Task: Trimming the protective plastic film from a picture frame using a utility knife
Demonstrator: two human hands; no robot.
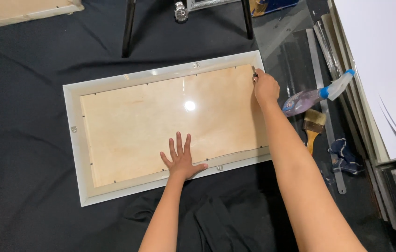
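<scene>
Left hand (180,156) flat on frame (74,154), right hand (265,87) fisted at corner

Black cloth (30,140) covers the surface; 2 dark legs (128,28), perhaps an easel's.

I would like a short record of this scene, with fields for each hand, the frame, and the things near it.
left hand: flat, fingers spread, on the glossy tan backing sheet
right hand: closed on a small dark tool at the far right inner corner
frame: white rectangular picture frame, face down on black cloth
nearby: clear spray bottle, wooden-handled brush
</scene>
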